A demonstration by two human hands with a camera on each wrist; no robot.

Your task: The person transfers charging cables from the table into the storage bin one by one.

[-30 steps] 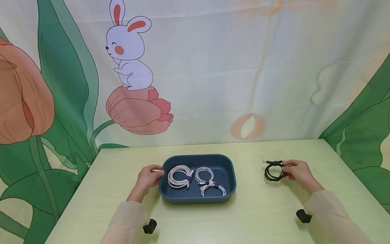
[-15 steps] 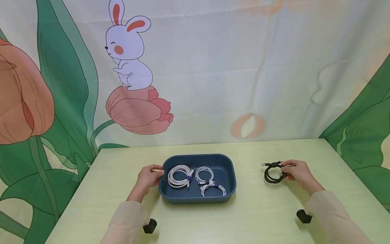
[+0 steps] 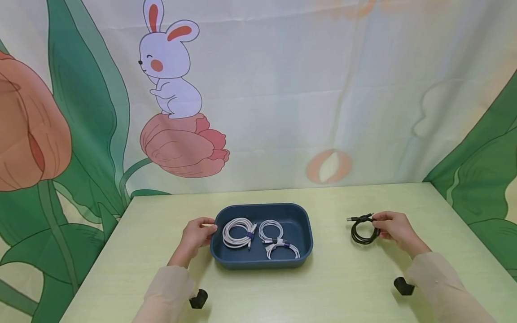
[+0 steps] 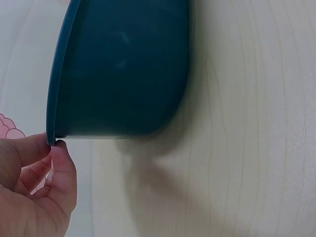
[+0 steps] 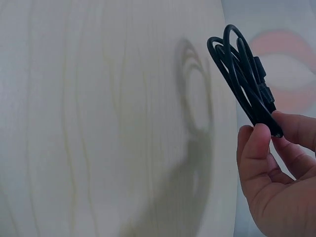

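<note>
A dark blue tray (image 3: 262, 264) stands on the table with coiled white cables inside. My left hand (image 3: 195, 237) pinches its rim at the left end; the left wrist view shows thumb and fingertip on the rim (image 4: 53, 89). On the left in the tray lies a larger white coil (image 3: 230, 242); to its right are two smaller ones, an upper coil (image 3: 261, 231) and a lower coil (image 3: 296, 252). Right of the tray, my right hand (image 3: 396, 228) pinches a coiled black cable (image 3: 354, 234) by its edge. In the right wrist view the cable (image 5: 237, 74) is above the table, its shadow apart from it.
The pale wooden table (image 3: 323, 291) reaches back to a printed curtain (image 3: 274, 112) with a rabbit and tulips. Black wrist-camera mounts, one left (image 3: 199, 299) and one right (image 3: 404, 286), hang below the sleeves.
The black cable has tilted slightly in my right hand, its ring hanging a little lower and its plug end shifting slightly left. My left hand and the tray stay in place.
</note>
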